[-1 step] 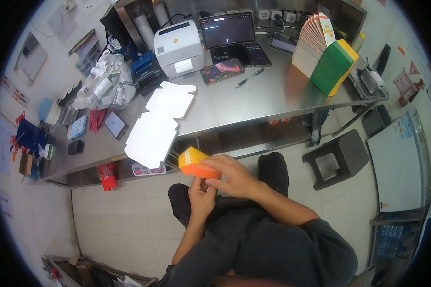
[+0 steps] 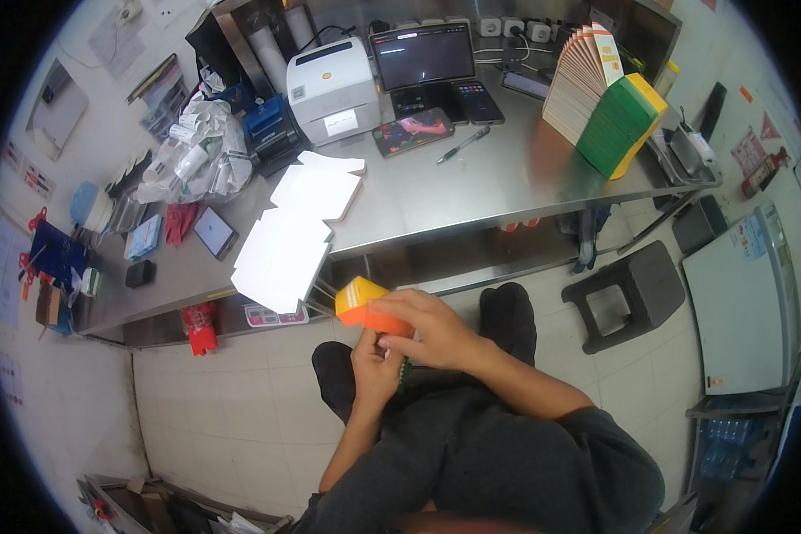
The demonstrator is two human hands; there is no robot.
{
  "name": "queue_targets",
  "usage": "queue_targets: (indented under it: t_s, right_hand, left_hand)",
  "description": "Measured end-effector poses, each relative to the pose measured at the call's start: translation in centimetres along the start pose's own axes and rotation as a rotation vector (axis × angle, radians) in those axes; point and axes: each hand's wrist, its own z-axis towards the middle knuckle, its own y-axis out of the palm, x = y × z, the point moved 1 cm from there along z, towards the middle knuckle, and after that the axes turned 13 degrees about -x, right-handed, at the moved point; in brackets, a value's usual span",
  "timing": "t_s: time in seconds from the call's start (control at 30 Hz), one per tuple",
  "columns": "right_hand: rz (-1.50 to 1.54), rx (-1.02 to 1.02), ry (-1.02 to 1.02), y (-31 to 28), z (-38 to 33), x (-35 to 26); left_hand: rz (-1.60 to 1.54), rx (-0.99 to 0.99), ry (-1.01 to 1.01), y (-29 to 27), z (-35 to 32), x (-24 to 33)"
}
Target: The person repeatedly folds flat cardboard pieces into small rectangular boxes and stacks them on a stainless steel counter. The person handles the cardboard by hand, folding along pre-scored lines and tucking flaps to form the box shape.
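Box: small orange-and-yellow carton (image 2: pixel 369 305), held in front of my lap, just below the front edge of the steel table (image 2: pixel 472 191)
Right hand: my right hand (image 2: pixel 436 331) lies over the carton's near end, fingers curled on its top, grasping it
Left hand: my left hand (image 2: pixel 376 363) comes up from beneath, thumb and fingertips pinching the carton's lower edge; both hands are closed on it
Doing it well: I judge the near flap is being pressed in; best to keep the walls square with the right hand and push with the left thumb, not crush the corners
Close by: white flat card blanks (image 2: pixel 285 254) overhang the table edge just above the carton; I should keep clear of them
Further off: white label printer (image 2: pixel 331 89); tablet screen (image 2: pixel 423 55); fanned stack of folded cartons (image 2: pixel 601 93); pen (image 2: pixel 463 144); dark stool (image 2: pixel 621 298) to my right
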Motion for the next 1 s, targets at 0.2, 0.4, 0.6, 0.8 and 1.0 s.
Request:
queue_targets:
  t_s: [0.2,0.4,0.6,0.8,1.0]
  right_hand:
    - [0.189,0.112,0.026,1.1,0.2,-0.5]
    - [0.013,0.092,-0.034,1.6,-0.1,-0.5]
    - [0.181,0.163,0.165,2.1,-0.3,-0.3]
    - [0.114,0.291,0.096,1.8,-0.2,0.1]
    - [0.173,0.295,0.082,1.7,0.0,-0.1]
  left_hand:
    - [-0.011,0.015,0.234,-0.6,0.7,-0.2]
    - [-0.669,0.215,0.204,-1.8,1.0,0.3]
    - [-0.265,0.309,0.044,-2.5,1.7,0.5]
    - [0.329,0.214,0.242,-2.2,1.6,0.4]
    - [0.192,0.217,0.153,-1.0,1.4,0.6]
